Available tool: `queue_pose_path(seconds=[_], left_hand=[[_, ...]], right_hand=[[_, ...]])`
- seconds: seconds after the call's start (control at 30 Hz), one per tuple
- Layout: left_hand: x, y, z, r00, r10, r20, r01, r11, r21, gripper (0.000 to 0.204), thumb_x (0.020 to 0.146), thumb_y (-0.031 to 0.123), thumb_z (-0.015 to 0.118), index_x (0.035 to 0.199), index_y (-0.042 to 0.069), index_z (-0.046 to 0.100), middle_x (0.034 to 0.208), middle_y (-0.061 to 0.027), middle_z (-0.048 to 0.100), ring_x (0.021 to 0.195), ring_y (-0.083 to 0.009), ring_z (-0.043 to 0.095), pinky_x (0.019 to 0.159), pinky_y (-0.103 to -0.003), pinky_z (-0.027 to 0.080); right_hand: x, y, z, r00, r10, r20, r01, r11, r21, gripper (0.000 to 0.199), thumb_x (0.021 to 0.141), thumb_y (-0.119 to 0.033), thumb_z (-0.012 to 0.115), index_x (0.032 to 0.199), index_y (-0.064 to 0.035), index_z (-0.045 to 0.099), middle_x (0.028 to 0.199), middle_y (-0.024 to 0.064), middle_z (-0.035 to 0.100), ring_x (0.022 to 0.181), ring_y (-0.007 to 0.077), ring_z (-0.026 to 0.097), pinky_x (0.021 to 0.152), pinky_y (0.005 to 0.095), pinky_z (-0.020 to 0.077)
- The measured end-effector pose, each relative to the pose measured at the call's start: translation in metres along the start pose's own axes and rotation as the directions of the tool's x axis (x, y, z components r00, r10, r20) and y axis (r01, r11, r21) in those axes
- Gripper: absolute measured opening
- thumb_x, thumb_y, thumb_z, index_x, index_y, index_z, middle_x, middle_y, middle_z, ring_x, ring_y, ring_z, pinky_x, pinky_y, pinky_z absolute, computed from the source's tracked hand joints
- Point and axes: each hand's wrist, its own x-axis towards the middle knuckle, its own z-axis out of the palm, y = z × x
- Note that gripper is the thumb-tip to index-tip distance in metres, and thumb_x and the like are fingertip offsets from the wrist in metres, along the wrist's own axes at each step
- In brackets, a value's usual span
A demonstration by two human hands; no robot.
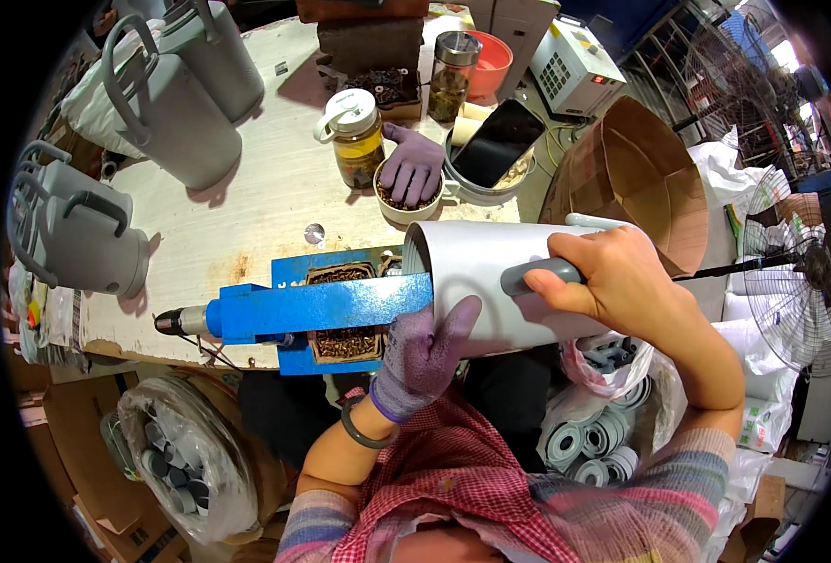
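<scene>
A large light-grey cylindrical canister [486,272] lies on its side, its mouth facing left at the end of a blue machine arm [331,308]. My bare right hand [612,277] is closed round its dark-grey side handle [542,277], with the thumb along the top. My left hand [425,357], in a purple glove, grips the near edge of the mouth beside the arm's tip. Its thumb rests on the canister's outer wall; the other fingertips are partly hidden. Beneath the arm, a cardboard tray [345,347] holds many small brass-coloured screws.
Similar grey canisters [176,122] stand on the table's left. Beyond the machine are a mug [401,211] under a purple glove [414,167], a lidded jar [355,145] and a phone [500,141]. A cardboard box [622,178] and fan [805,272] are right; parts bags [190,460] sit below.
</scene>
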Motion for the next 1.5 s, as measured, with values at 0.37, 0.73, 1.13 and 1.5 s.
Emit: queue_pose_path(seconds=[0.37,0.73,1.13,1.5], left_hand=[[0.001,-0.003,0.004,0.994,-0.097,-0.053,0.095,0.995,-0.040,0.036,0.100,0.030,0.056,0.110,-0.003,0.066,0.093,-0.0160,0.071,0.082,-0.0229,0.069,0.076,-0.035,0.053],[-0.010,-0.013,-0.006,0.991,0.043,0.127,-0.027,0.992,-0.125,0.060,0.090,0.035,0.069,0.134,-0.002,0.052,0.117,-0.0132,0.064,0.098,-0.0165,0.063,0.083,-0.031,0.052],[-0.120,-0.082,0.143,0.448,-0.389,0.805,0.894,0.193,-0.405,0.087,0.095,0.072,0.029,0.150,0.005,0.030,0.144,-0.0134,0.048,0.123,-0.0275,0.056,0.097,-0.042,0.051],[-0.194,-0.090,0.018,0.935,-0.273,-0.225,0.166,0.901,-0.401,0.030,0.099,0.030,0.049,0.117,0.006,0.052,0.103,-0.0050,0.060,0.097,-0.0157,0.059,0.088,-0.033,0.049]], right_hand=[[-0.003,-0.007,0.003,0.999,0.029,-0.029,-0.032,0.993,-0.111,0.057,0.090,-0.057,0.054,0.072,-0.0039,0.060,0.056,0.0193,0.059,0.055,0.0391,0.061,0.052,0.0471,0.0469],[-0.049,-0.009,0.009,0.965,0.262,-0.004,-0.262,0.965,0.008,0.059,0.098,-0.057,0.040,0.090,-0.0065,0.070,0.075,0.0203,0.066,0.075,0.0419,0.064,0.067,0.0507,0.0498],[-0.330,0.025,0.095,0.712,0.699,-0.069,-0.215,0.310,0.926,0.036,0.099,-0.034,0.046,0.097,-0.0033,0.065,0.075,0.0046,0.061,0.071,0.0173,0.056,0.065,0.0346,0.0446],[-0.521,0.125,0.461,0.221,0.968,0.118,-0.926,0.170,0.338,0.072,0.072,-0.018,0.079,0.134,0.0006,0.048,0.124,0.0274,0.056,0.115,0.0431,0.053,0.100,0.0456,0.0439]])
